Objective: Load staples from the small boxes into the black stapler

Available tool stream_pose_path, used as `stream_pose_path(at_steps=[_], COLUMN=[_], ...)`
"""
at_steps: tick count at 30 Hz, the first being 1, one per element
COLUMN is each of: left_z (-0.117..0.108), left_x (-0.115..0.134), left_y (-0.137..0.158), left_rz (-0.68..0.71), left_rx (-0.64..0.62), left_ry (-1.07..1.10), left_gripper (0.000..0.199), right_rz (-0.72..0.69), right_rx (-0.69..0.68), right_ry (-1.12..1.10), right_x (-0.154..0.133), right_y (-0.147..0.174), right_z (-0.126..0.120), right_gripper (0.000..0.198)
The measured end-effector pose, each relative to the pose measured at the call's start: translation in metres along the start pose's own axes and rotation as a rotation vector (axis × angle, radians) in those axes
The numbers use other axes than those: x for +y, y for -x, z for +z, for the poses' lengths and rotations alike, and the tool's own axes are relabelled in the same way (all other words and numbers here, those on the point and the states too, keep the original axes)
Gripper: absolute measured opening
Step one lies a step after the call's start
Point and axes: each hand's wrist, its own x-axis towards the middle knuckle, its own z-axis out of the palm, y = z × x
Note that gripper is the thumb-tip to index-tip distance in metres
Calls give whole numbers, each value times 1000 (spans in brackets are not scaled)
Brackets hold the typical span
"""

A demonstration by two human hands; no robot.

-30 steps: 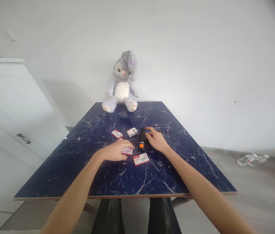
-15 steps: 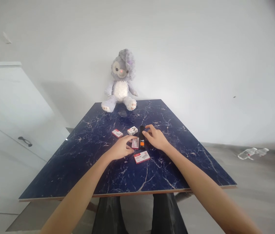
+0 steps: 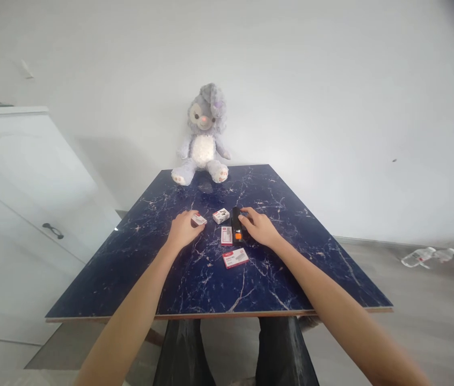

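Note:
My left hand [image 3: 182,231] is at the leftmost small red-and-white box [image 3: 199,219], with fingers on its far side and the thumb along its near side. My right hand [image 3: 260,228] holds a black stapler [image 3: 236,219] with an orange patch at its near end, thumb and fingers against its right side. The stapler lies lengthwise on the table. Close to its left side are a white box with dark print [image 3: 221,215] and an upright-lying red-and-white box [image 3: 226,236]. Nearer to me lies a larger red-and-white box [image 3: 235,258], set at a slant.
The blue marbled table [image 3: 195,292] carries everything. A grey plush rabbit [image 3: 203,150] sits at its far edge against the wall. A white cabinet [image 3: 21,214] stands on the left. Clear plastic bottles [image 3: 418,257] lie on the floor at right.
My left hand has moved left and away from me, from the box beside the stapler to the leftmost box, and closed on it. My right hand stays at the stapler.

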Motion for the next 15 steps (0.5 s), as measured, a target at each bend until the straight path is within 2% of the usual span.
stream_pose_path(at_steps=[3,5,7,9,13,15], left_z=[-7,-7,-2,5,14,16], left_x=[25,40,50,54,54,51], left_y=[8,15,21,25,28,27], left_rz=[76,167,248,298,355,330], left_rx=[85,-14,-177,-283,-289,-287], left_ry=[175,289,338,351,397,401], left_gripper=[43,52,62,63,60,62], right_rz=[-22,-36,-46,-49,-54,-59], right_rx=[-2,-3,-1,0,-4,-4], right_ry=[-9,-14,-21,-28,-19,-13], right_x=[-1,-1,0,1,2,1], right_y=[0,0,0,0,0,0], right_z=[-1,-1,-2,-2,-1,-1], right_gripper=[36,35,34,35,36,36])
